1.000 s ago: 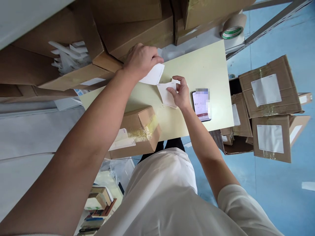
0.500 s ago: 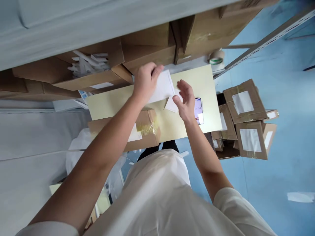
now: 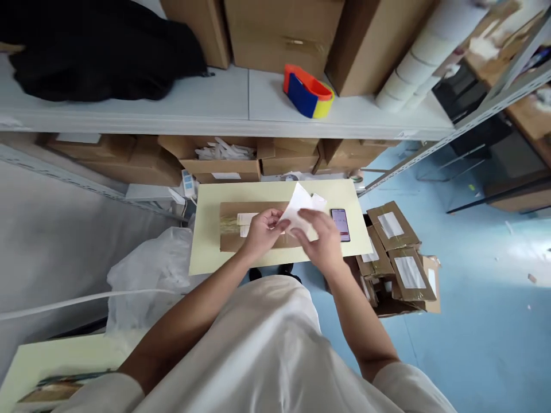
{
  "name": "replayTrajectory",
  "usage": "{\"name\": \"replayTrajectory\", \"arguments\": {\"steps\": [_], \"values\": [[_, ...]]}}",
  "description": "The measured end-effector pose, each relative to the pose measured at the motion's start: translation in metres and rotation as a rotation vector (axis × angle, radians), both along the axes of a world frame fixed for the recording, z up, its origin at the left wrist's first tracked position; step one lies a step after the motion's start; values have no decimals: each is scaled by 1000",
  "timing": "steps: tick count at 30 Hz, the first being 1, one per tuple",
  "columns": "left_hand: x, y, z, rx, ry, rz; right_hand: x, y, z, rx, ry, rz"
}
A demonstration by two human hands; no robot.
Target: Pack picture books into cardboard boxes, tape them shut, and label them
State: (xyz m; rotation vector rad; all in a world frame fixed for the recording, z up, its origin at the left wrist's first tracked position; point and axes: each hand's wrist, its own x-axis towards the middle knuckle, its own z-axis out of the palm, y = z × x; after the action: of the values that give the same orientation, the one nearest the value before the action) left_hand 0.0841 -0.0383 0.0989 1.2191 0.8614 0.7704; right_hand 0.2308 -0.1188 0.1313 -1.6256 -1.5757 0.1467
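Note:
Over the cream table (image 3: pixel 206 255) I have a white paper sheet (image 3: pixel 300 201), raised and bent, between my two hands. My left hand (image 3: pixel 262 232) pinches its lower left edge. On the other side my right hand (image 3: pixel 322 236) curls its fingers and thumb on the sheet's right part; these fingers are slightly blurred. Below the hands a cardboard box (image 3: pixel 230 241) lies across the table, with tape and a white label (image 3: pixel 246 219) on its top. Part of the box is covered by hands and sheet. A phone (image 3: pixel 340 225) with a lit screen lies right of my right hand.
Above the table's far side runs a grey shelf (image 3: pixel 193 117) bearing a red, blue and yellow band (image 3: pixel 307 94). Under it stands an open carton (image 3: pixel 202 166) of white pieces. Labelled boxes (image 3: pixel 396 258) are piled at right. A plastic bag (image 3: pixel 150 269) hangs at left.
The view has shifted, showing more of the upper shelf. My hands have come closer together, and the sheet that my left hand held is now between both. My right hand was apart and open before.

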Motion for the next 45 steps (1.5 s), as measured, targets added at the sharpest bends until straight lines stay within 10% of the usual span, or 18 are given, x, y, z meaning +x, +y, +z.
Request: {"name": "replayTrajectory", "arguments": {"steps": [14, 28, 37, 45], "values": [[-99, -57, 23, -254, -457, 12, -104, -31, 19, -3, 91, 132], [-119, -71, 18, 407, -60, -50, -120, -51, 11, -240, 524, 141], [-142, -72, 16, 494, -5, -59, -131, -41, -6, -366, 833, 240], [-164, -48, 4, 240, 46, 52, -130, -31, -16, -381, 938, 153]]}}
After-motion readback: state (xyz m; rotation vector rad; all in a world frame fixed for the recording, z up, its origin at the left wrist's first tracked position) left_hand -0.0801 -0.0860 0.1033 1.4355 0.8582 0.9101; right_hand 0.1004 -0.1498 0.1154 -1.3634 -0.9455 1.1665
